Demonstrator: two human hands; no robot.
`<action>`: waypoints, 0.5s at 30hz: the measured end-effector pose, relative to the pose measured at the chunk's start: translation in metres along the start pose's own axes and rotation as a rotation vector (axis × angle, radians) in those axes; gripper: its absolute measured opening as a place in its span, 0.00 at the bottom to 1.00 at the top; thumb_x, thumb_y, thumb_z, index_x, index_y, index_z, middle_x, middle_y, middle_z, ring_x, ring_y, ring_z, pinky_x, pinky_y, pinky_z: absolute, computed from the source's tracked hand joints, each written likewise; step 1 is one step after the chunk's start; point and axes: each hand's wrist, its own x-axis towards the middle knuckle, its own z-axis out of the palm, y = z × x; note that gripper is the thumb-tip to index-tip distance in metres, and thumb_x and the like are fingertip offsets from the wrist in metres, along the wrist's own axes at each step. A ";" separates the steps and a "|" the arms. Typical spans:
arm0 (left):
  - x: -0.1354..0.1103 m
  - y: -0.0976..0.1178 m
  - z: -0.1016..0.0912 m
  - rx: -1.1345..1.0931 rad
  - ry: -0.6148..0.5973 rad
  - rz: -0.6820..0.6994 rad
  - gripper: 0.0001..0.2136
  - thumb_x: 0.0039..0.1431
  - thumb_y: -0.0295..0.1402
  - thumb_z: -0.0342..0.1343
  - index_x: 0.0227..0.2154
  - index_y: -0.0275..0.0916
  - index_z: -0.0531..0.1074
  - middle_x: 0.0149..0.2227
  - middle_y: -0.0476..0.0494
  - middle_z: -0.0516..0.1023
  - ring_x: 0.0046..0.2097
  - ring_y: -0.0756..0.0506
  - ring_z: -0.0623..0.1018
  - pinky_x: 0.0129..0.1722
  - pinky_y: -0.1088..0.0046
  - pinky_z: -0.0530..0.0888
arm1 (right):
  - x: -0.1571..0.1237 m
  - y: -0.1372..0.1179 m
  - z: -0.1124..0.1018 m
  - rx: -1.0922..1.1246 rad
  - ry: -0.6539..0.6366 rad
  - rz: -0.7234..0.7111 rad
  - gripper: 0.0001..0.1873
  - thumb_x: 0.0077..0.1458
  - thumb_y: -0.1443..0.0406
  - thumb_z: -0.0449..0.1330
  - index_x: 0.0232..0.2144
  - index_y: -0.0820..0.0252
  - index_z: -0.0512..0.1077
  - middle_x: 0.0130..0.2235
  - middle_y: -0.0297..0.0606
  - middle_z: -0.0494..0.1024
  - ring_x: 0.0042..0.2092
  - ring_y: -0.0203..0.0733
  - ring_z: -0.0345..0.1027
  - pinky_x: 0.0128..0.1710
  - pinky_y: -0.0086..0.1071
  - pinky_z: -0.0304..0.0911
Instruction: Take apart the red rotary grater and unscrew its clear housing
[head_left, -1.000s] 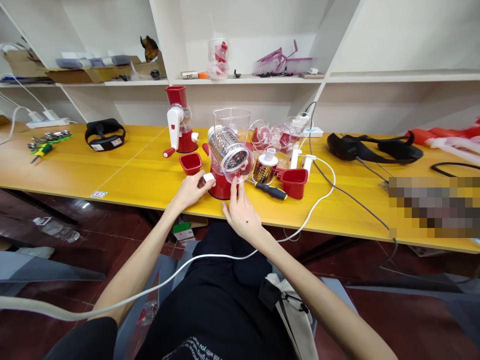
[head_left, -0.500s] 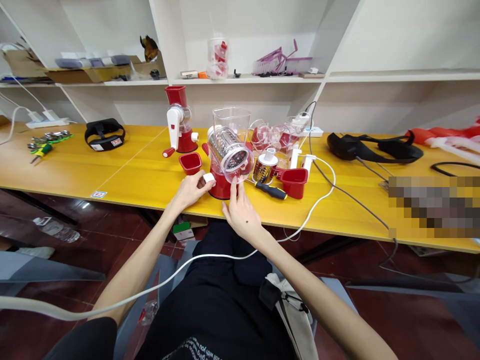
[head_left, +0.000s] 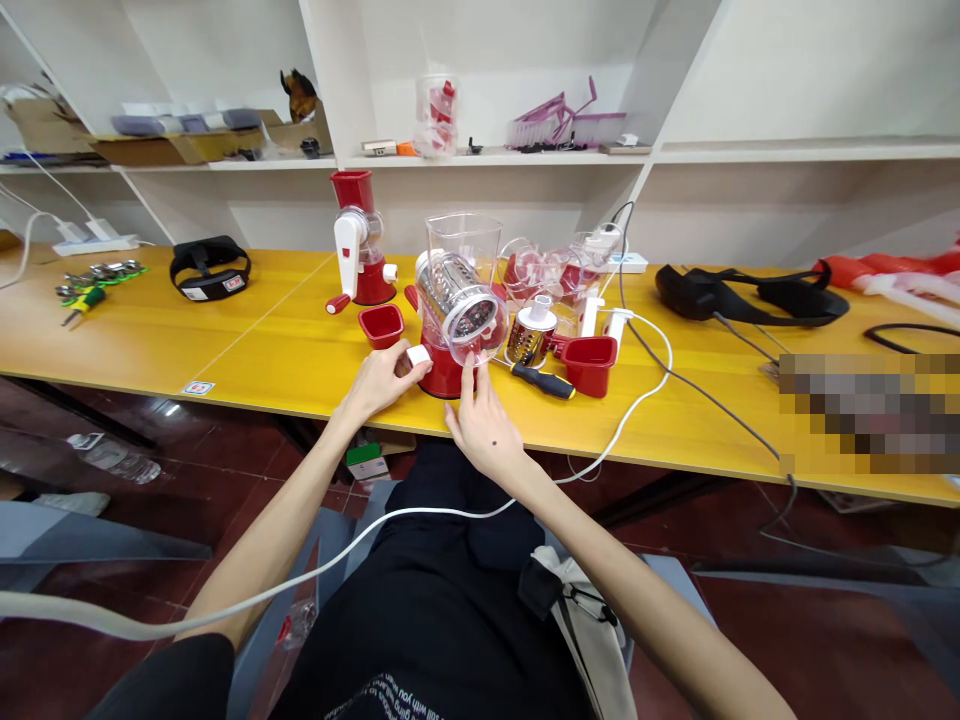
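Grater [head_left: 459, 300] with clear plastic body [head_left: 466, 234], red base [head_left: 444, 378] and perforated metal drum [head_left: 448, 283] stands on yellow wooden bench [head_left: 277, 350], before both hands. Left hand [head_left: 381, 383] pinches white blocky knob [head_left: 418, 355] beside base; right hand [head_left: 487, 428] loosely spread, fingertips [head_left: 468, 376] against round clear mouth [head_left: 495, 338]. Probably light, stiff, smooth; body perhaps brittle. Steadiest hold: base.

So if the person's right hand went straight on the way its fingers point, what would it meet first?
The right hand would likely first meet the clear plastic, round mouth of the red-based drum grater; its fingertips seem to touch it, though depth is hard to judge.
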 end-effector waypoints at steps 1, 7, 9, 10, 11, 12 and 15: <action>0.000 0.000 0.000 -0.010 -0.007 -0.006 0.20 0.61 0.53 0.55 0.27 0.41 0.64 0.23 0.48 0.73 0.25 0.48 0.70 0.29 0.72 0.63 | 0.000 0.000 0.000 -0.001 -0.004 0.001 0.38 0.69 0.61 0.48 0.73 0.78 0.44 0.73 0.73 0.46 0.72 0.67 0.57 0.65 0.56 0.66; 0.001 0.001 0.001 -0.083 -0.072 -0.049 0.20 0.63 0.53 0.51 0.29 0.41 0.66 0.24 0.47 0.74 0.25 0.47 0.71 0.29 0.71 0.66 | 0.002 -0.002 -0.005 -0.008 -0.031 0.007 0.38 0.69 0.62 0.49 0.72 0.80 0.47 0.73 0.75 0.47 0.71 0.69 0.58 0.65 0.56 0.66; 0.001 0.001 0.001 -0.054 -0.052 -0.030 0.20 0.63 0.53 0.53 0.29 0.41 0.65 0.23 0.48 0.73 0.25 0.47 0.71 0.29 0.71 0.65 | 0.002 -0.002 -0.006 -0.010 -0.037 0.008 0.38 0.69 0.62 0.50 0.72 0.81 0.47 0.73 0.75 0.47 0.71 0.69 0.58 0.65 0.56 0.66; 0.000 0.000 0.001 -0.038 -0.040 -0.019 0.19 0.62 0.53 0.54 0.29 0.41 0.65 0.23 0.48 0.73 0.25 0.47 0.70 0.29 0.71 0.65 | 0.002 -0.002 -0.006 -0.011 -0.039 0.008 0.38 0.69 0.62 0.50 0.72 0.80 0.47 0.73 0.75 0.47 0.71 0.69 0.59 0.65 0.56 0.66; 0.000 0.000 0.001 -0.023 -0.029 -0.009 0.19 0.61 0.53 0.54 0.29 0.41 0.65 0.23 0.49 0.72 0.25 0.47 0.70 0.29 0.71 0.64 | 0.002 -0.002 -0.006 -0.011 -0.040 0.009 0.38 0.69 0.61 0.50 0.72 0.80 0.46 0.73 0.75 0.47 0.71 0.69 0.59 0.65 0.56 0.66; 0.000 -0.001 0.000 -0.011 -0.018 0.000 0.19 0.61 0.53 0.55 0.29 0.41 0.64 0.23 0.49 0.71 0.25 0.47 0.69 0.29 0.72 0.63 | 0.002 -0.002 -0.005 -0.011 -0.041 0.011 0.38 0.69 0.61 0.49 0.72 0.80 0.46 0.73 0.75 0.47 0.71 0.68 0.59 0.65 0.56 0.66; -0.001 -0.002 0.000 0.003 0.000 0.016 0.19 0.61 0.52 0.55 0.29 0.41 0.64 0.23 0.50 0.70 0.25 0.48 0.68 0.29 0.72 0.62 | 0.001 -0.002 -0.003 -0.015 -0.037 0.013 0.38 0.69 0.61 0.49 0.72 0.79 0.45 0.73 0.74 0.47 0.71 0.67 0.58 0.65 0.55 0.66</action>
